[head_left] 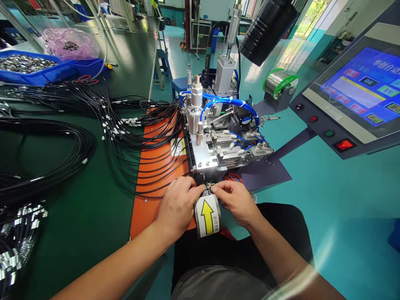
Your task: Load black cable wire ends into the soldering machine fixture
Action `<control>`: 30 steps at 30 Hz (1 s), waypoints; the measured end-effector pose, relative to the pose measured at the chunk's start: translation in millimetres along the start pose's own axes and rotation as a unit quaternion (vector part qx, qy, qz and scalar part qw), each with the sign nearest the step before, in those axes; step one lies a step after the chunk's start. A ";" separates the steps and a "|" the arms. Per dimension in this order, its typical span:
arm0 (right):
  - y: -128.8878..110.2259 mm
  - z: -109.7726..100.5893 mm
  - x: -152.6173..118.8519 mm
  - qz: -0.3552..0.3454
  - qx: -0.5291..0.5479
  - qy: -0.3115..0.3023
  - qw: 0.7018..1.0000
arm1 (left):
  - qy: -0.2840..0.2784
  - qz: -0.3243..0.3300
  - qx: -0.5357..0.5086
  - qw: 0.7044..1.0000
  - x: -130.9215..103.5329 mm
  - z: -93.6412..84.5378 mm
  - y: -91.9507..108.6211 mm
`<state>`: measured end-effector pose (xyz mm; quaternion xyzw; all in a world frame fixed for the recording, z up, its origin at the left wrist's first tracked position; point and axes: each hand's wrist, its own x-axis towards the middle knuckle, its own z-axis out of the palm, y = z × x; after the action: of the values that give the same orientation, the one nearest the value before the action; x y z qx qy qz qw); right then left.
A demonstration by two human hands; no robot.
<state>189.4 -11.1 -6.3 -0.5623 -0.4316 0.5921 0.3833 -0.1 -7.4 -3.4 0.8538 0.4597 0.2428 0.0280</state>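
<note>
My left hand (179,202) is closed at the front end of a metal machine (204,156), its thumb and fingers near a small cable end. Opposite it, my right hand (236,200) pinches at the same spot, and the fingertips of both hands almost meet. What lies between them is too small to make out. Just below the fingers sits a round drum (208,216) with a white label and a yellow arrow. Black cables (156,171) run in a row across an orange plate (146,212) into the machine's left side.
A green table (75,233) on the left carries coiled black cables (78,146), a blue tray (62,71) of small metal parts and a pink plastic bag (70,43). A solder wire spool (278,81) stands behind the machine. To the right hangs a control screen (362,87).
</note>
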 end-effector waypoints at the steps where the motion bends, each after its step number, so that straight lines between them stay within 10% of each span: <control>1: -0.6 -0.1 -0.5 -0.013 -0.023 0.009 1.000 | -0.002 -0.001 0.000 1.000 0.5 0.0 0.0; 30: -9.4 -6.8 6.8 -0.173 -0.245 0.094 0.949 | -0.004 -0.002 -0.011 1.000 -0.8 -1.2 -0.7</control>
<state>195.4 -1.1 0.3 -0.6088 -0.6162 0.3371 0.3689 -1.5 -7.8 -2.8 0.8533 0.4588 0.2447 0.0394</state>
